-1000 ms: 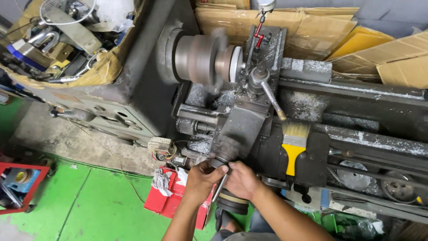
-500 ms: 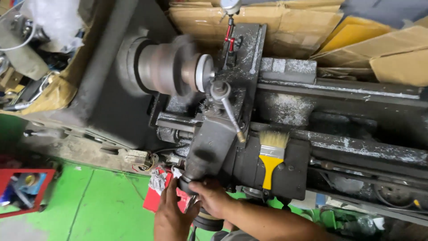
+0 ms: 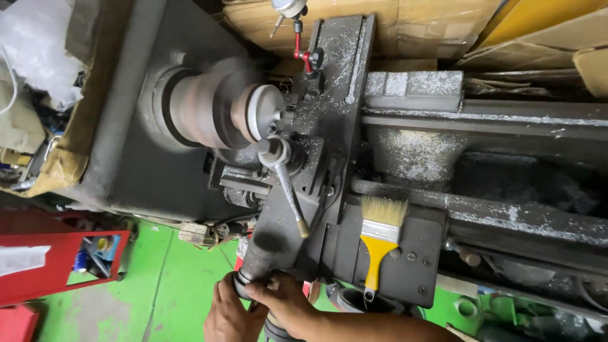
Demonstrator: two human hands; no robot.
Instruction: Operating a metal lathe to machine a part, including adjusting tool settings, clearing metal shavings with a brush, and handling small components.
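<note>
Both the left hand [image 3: 229, 315] and right hand [image 3: 286, 303] close around the dark, round, grimy handwheel [image 3: 244, 282]; a yellow-handled brush [image 3: 379, 237] lies just beside.

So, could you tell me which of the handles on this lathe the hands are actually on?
Both hands grip the dark round crank handle at the machine's near edge; the long metal lever and the yellow brush lie untouched.
</note>
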